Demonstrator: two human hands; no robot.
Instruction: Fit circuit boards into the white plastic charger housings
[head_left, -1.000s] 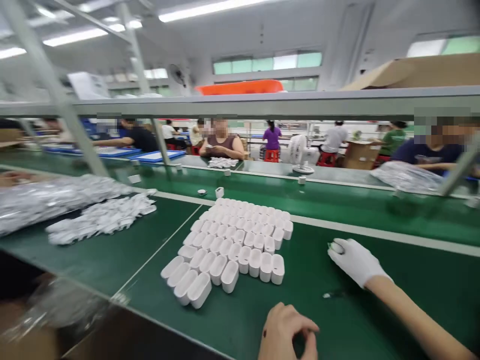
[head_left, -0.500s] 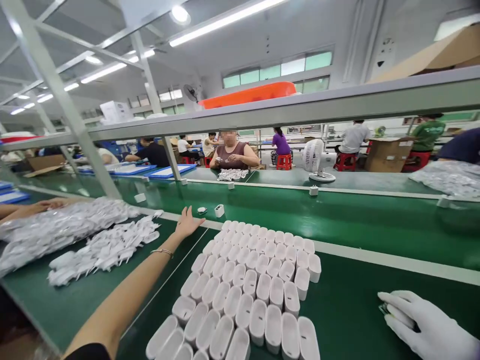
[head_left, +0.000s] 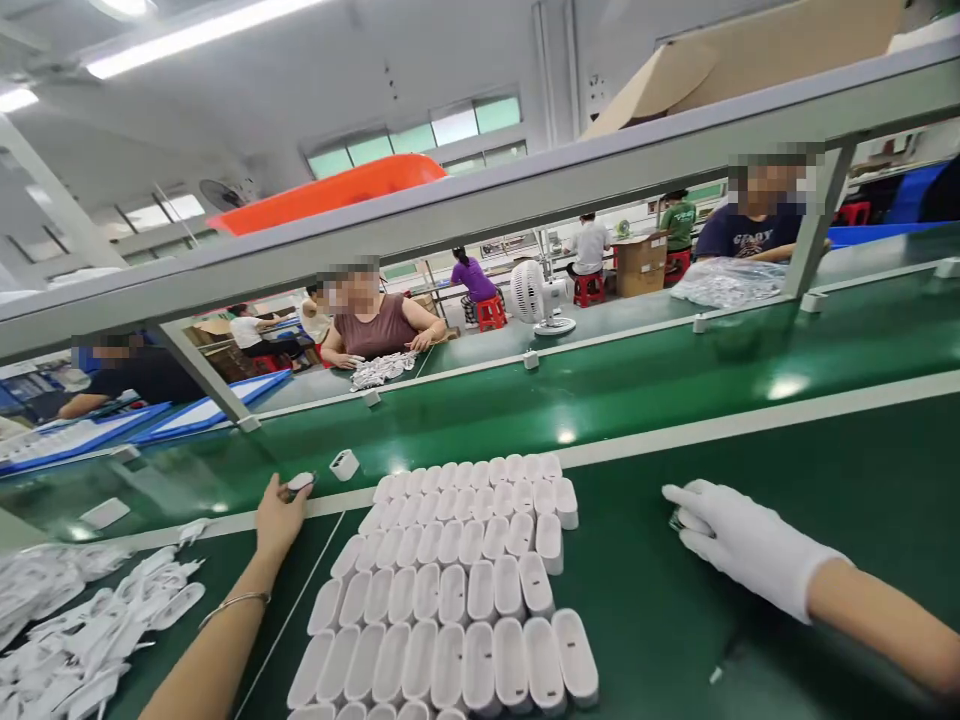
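My left hand is stretched far out over the green work surface, bare, with a thin bangle on the wrist, and its fingertips close on a small white oval part at the white strip where the bench meets the conveyor belt; the hold looks like a light pinch at the very tips, not a full grasp. Just beside it, apart from the fingers, stands a small white charging case shell. My right hand, in a white glove, rests palm down on the bench well to the right, fingers curled over something small and dark that I cannot make out. Between the hands lies the block of open white case shells, packed touching in tight rows. I judge the main risk to be the reach itself: the pinched part could slip from so shallow a grip and drop onto the belt, out of my reach. My forearm passes close along the left edge of the block, so pulling back carelessly could knock the outer shells out of line. The loose white pieces heaped at the far left could swallow a dropped part.
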